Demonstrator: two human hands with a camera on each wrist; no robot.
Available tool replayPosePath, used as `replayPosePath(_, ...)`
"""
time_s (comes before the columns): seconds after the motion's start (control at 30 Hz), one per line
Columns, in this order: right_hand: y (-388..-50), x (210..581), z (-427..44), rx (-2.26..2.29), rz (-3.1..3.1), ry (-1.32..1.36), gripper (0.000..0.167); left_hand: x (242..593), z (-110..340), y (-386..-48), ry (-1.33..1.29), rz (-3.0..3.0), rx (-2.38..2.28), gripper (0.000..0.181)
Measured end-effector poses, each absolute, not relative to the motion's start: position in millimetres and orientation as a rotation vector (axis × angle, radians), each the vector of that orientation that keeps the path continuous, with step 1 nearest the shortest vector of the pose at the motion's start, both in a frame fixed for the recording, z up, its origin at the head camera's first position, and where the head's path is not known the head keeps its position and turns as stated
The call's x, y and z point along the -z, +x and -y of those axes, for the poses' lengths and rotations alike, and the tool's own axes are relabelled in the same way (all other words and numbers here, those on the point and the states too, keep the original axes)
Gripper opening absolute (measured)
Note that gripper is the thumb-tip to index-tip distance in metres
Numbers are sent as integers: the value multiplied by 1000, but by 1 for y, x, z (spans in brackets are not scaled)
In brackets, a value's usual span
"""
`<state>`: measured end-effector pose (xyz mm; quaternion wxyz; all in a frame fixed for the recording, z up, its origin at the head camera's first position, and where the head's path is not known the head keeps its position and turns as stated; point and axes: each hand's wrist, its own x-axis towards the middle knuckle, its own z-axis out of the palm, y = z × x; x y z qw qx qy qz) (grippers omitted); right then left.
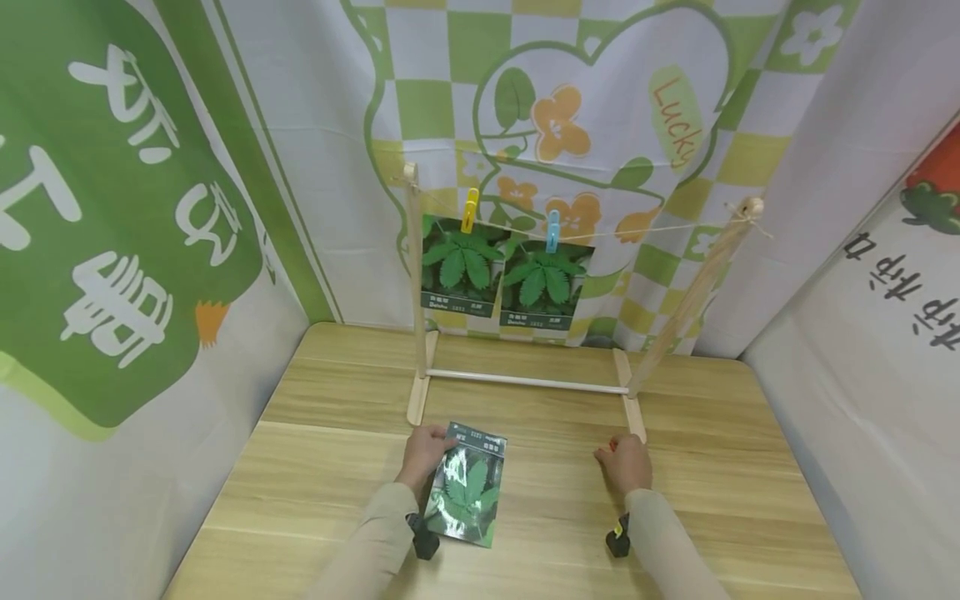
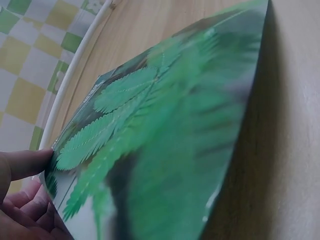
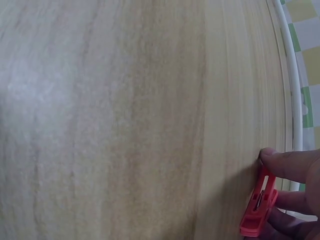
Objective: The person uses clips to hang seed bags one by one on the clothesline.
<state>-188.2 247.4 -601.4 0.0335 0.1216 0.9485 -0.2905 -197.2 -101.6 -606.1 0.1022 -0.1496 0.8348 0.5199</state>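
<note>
My left hand (image 1: 424, 454) pinches the edge of a glossy plant seed packet (image 1: 465, 492), thumb on its front, in the head view. The left wrist view shows the packet (image 2: 150, 125) tilted above the table, its green leaf picture facing up. On the right, my right hand (image 1: 628, 465) holds a red clothespin, mostly hidden from the head camera. In the right wrist view the red clothespin (image 3: 259, 202) sits between thumb and fingers. Two similar packets hang from a string, one under a yellow clothespin (image 1: 470, 210), the other under a blue clothespin (image 1: 552, 231).
A wooden rack with a left post (image 1: 416, 275), a slanted right post (image 1: 690, 308) and a white crossbar (image 1: 525, 382) stands at the table's back. The string (image 1: 637, 231) sags between the posts. A patterned curtain (image 1: 420, 108) hangs behind the wooden table (image 1: 315, 467).
</note>
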Motion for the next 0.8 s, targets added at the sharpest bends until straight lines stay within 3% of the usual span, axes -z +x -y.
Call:
replayPosePath(0.13, -190, 604, -248, 895, -2938, 381, 28, 602, 101, -197, -436, -2460, -1544, 28)
replayPosePath(0.4, -190, 605, -252, 902, -2937, 370, 40, 597, 101, -199, -448, -2455, -1563, 30)
replayPosePath(0.8, -186, 598, -261, 1127, -2813, 358, 37, 589, 98, -199, -496, -2375, -1635, 34)
